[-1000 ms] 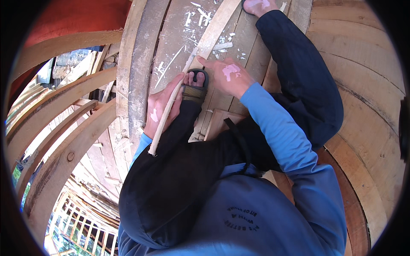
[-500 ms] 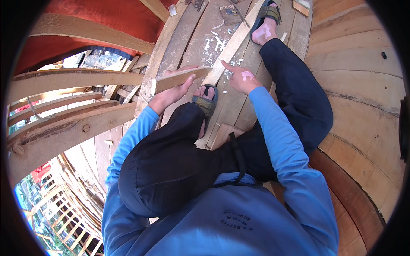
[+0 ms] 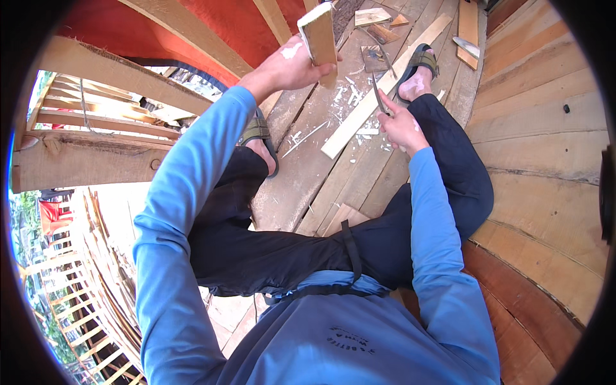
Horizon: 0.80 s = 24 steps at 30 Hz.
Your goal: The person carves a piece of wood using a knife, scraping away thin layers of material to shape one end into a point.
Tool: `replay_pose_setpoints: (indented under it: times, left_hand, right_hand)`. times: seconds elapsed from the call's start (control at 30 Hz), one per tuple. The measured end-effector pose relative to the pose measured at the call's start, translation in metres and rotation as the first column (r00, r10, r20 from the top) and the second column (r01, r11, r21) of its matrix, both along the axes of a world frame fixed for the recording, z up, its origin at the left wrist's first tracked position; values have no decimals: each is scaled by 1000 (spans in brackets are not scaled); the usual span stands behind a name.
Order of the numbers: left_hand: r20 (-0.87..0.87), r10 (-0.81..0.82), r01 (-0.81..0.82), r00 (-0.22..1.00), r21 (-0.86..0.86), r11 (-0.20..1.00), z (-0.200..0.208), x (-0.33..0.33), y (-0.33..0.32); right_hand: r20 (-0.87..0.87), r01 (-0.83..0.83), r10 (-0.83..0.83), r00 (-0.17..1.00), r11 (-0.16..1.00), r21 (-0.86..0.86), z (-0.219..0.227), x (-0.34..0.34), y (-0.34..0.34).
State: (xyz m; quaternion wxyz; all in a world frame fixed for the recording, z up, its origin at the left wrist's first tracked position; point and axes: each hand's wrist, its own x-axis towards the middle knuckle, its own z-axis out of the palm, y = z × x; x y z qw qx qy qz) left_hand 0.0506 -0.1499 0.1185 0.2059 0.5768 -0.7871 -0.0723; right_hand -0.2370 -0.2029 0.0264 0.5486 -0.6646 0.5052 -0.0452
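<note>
Wood block, pale and short, is now lifted clear of the planked floor in the left hand, fingers wrapped round its lower end; half a second ago that hand lay low by the knee on a long strip. Judging from this, the piece has been picked up for trimming or a closer look. Right of it, the long pale batten lies flat across the planks. The right hand is pinched on a slim dark blade, point up, beside the batten, much as before. Counted: one block held, one long batten, one blade, two sandalled feet, several loose offcuts and many white shavings.
</note>
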Motion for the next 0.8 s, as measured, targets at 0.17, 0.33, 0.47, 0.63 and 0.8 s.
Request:
replay_pose_setpoints:
  times: [0.17,0.33,0.47,0.63,0.8]
  left_hand:
    - [-73,365,-302,928,427,852,-44,-40,8]
    - [-445,560,-257,699,574,777,-89,-68,48]
    - [-624,495,-320,605,378,869,-128,-78,79]
    - [-558,608,-441,565,418,794,-116,-100,98]
    - [-500,666,-539,553,395,744,-108,-122,104]
  right_hand:
    - [-60,73,-65,996,986,149,-43,-21,15]
    - [-109,85,-66,992,981,176,-63,-35,21]
    - [-126,56,-31,992,979,197,-82,-35,18]
    - [-184,-9,55,981,969,246,-64,-13,17]
    - [-132,-163,144,981,976,-143,-112,-20,31]
